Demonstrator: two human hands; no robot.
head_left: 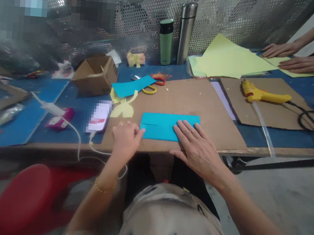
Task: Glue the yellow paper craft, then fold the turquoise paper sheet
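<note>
A folded sheet of blue paper (158,126) lies on brown cardboard before me, its folded edges meeting along a line through the middle. My right hand (195,144) rests flat on its right part, fingers stretched out. At the paper's left edge, my left hand (127,137) is closed, fingers curled and thumb at the lower left corner. Beyond it are a strip of blue paper (133,86), pale yellow paper cut-outs (122,110) and scissors with red and yellow handles (149,91), partly covered by the strip.
Left are a phone (99,116) on a white cable and a cardboard box (95,74). A green tumbler (166,42) and steel flask (186,34) stand behind. Right, a yellow glue gun (267,96) lies on cardboard; another person's hands (289,57) press yellow paper (232,60).
</note>
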